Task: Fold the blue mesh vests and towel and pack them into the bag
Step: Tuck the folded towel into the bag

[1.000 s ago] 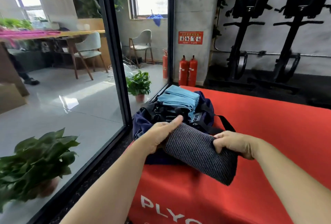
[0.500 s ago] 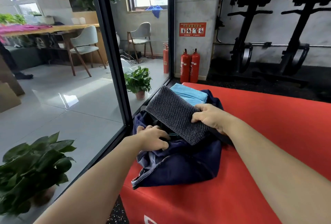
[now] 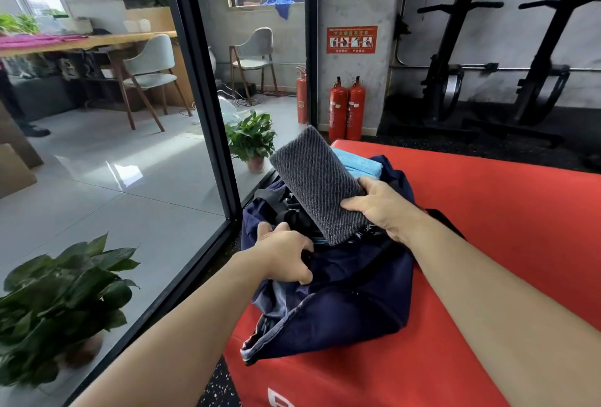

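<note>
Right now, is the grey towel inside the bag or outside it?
Only partly in: the right hand grips the folded towel, its lower end at the opening of the bag; most sticks out above.

Grey ribbed towel, navy bag, light blue vests, red mat

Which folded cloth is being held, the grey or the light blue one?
The grey towel, gripped by the right hand above the open bag; the light blue folded cloth lies behind it, untouched.
</note>
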